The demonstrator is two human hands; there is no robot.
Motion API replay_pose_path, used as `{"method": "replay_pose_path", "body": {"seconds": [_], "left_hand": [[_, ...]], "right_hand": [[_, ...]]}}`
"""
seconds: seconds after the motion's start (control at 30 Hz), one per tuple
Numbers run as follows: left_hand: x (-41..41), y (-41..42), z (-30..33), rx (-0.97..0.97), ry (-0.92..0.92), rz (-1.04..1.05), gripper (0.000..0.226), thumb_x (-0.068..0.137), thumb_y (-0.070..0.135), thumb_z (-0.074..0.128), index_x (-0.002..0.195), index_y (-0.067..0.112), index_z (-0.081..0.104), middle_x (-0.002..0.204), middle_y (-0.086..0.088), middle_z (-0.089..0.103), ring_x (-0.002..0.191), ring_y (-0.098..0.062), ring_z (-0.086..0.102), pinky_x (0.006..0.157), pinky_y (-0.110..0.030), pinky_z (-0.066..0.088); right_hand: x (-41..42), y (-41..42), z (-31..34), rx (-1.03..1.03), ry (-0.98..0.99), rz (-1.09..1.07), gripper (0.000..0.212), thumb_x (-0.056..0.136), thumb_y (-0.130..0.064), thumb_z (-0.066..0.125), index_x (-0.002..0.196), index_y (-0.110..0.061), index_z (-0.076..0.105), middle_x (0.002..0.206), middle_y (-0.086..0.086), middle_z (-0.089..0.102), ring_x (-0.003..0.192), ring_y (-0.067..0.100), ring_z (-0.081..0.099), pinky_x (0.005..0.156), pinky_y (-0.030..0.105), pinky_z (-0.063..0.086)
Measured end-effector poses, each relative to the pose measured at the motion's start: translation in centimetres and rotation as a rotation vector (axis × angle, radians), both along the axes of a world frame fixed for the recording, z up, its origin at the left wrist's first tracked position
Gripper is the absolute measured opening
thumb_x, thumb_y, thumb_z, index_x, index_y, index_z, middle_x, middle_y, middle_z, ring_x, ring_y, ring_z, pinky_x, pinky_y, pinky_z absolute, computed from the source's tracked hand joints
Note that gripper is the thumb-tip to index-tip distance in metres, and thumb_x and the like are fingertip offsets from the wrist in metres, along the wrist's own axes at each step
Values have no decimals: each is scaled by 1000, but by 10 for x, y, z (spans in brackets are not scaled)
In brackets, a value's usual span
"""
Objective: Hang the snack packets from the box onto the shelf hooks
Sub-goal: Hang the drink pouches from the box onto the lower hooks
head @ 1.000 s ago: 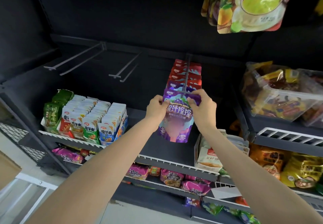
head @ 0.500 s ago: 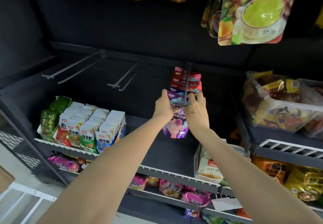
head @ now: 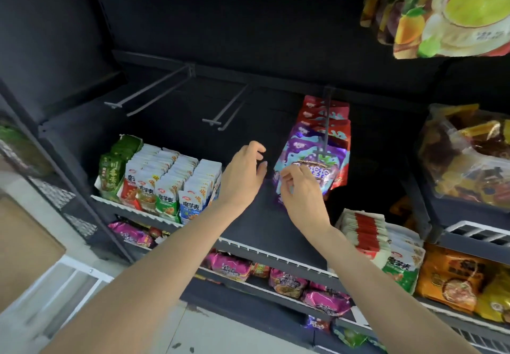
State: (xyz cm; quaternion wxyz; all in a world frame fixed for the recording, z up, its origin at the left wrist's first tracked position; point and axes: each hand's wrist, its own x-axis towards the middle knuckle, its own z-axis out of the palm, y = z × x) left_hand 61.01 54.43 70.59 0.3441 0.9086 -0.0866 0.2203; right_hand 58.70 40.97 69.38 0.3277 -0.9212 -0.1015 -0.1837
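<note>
1. The purple snack packet (head: 309, 168) hangs at the front of the loaded shelf hook (head: 325, 130), with more purple packets and then red packets (head: 323, 110) strung close behind it on the same hook.
2. The left hand (head: 242, 177) hovers just left of the purple snack packet, apart from it, palm turned toward it. Its fingers are loosely curved and spread and hold nothing.
3. The right hand (head: 300, 190) is in front of the lower part of the purple snack packet. Its fingers are curled with thumb and forefinger close together near the packet's left edge; whether they actually pinch the packet or just overlap it cannot be told from this view.
4. Two bare double-wire hooks stick out from the same rail further left: the middle hook (head: 225, 110) and the far-left hook (head: 150, 88). Neither carries anything.
5. Below the hooks, the dark shelf (head: 262, 224) carries a tray of small white and green sachets (head: 165, 185) at the left, standing upright in rows.
6. To the right, another batch of white sachets with red tops (head: 369, 232) stands at the shelf's edge.
7. Pink wrapped packs (head: 229, 265) lie on the lower shelf beneath both forearms.
8. A clear plastic tub (head: 469, 160) full of mixed wrapped snacks sits on the shelf at the right.
9. A large pouch printed with fruit and a green cup (head: 455, 11) hangs at the upper right.
10. The box named in the task cannot be made out for certain; a brown cardboard surface (head: 24, 243) shows at the left edge.
</note>
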Motion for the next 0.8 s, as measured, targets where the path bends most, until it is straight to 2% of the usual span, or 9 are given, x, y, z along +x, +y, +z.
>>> {"method": "replay_pose_path", "body": {"seconds": [0.17, 0.27, 0.37, 0.5, 0.6, 0.67, 0.73, 0.8], "left_hand": [[-23, 90, -3, 117, 46, 141, 17, 93, 19, 52, 109, 14, 56, 97, -2, 66, 86, -22, 62, 68, -39, 50], [-39, 159, -8, 127, 103, 255, 14, 93, 17, 50, 105, 16, 57, 88, 0, 67, 79, -23, 63, 65, -39, 51], [-59, 239, -16, 33, 155, 323, 12, 92, 12, 52, 101, 14, 59, 73, 3, 62, 67, -21, 59, 63, -34, 48], [-74, 357, -38, -170, 217, 382, 14, 87, 6, 54, 92, 17, 60, 77, -2, 65, 73, -23, 64, 73, -39, 53], [-85, 433, -43, -385, 207, 476, 17, 82, -3, 50, 87, 10, 58, 75, -9, 59, 68, -19, 56, 67, -24, 46], [-95, 479, -43, -383, 244, 551, 16, 86, -7, 48, 90, 3, 60, 76, -8, 58, 63, -6, 50, 59, -8, 37], [-99, 528, -51, -280, 345, 649, 12, 89, 2, 50, 91, 8, 60, 82, -4, 63, 66, -8, 52, 59, -11, 37], [-101, 573, -64, -236, 516, 716, 8, 88, 7, 50, 87, 12, 56, 90, -9, 66, 78, -23, 56, 70, -28, 40]], "right_hand": [[4, 87, 3, 28, 68, 182, 20, 88, -1, 50, 105, -4, 60, 103, 10, 56, 92, 27, 56, 80, 40, 47], [6, 161, 1, 22, 134, 303, 22, 90, -2, 47, 106, -6, 61, 105, 9, 57, 92, 25, 57, 80, 37, 46], [7, 248, -5, -2, 192, 432, 22, 92, -7, 46, 108, -12, 60, 107, 7, 58, 95, 22, 56, 83, 37, 46], [7, 372, -15, -44, 217, 579, 21, 92, -12, 46, 108, -14, 60, 107, 6, 60, 99, 21, 56, 85, 36, 44], [5, 460, -19, -40, 244, 678, 22, 88, -7, 49, 106, -9, 62, 103, 10, 61, 99, 24, 57, 85, 36, 44], [5, 512, -22, -28, 282, 734, 22, 88, -5, 49, 104, -8, 63, 102, 11, 61, 98, 26, 58, 86, 39, 45], [7, 559, -25, -30, 329, 772, 24, 88, -6, 48, 106, -9, 63, 106, 9, 62, 99, 25, 58, 88, 37, 45], [11, 602, -32, -95, 385, 793, 26, 88, -8, 48, 107, -11, 64, 109, 9, 63, 101, 25, 58, 89, 37, 45]]}}
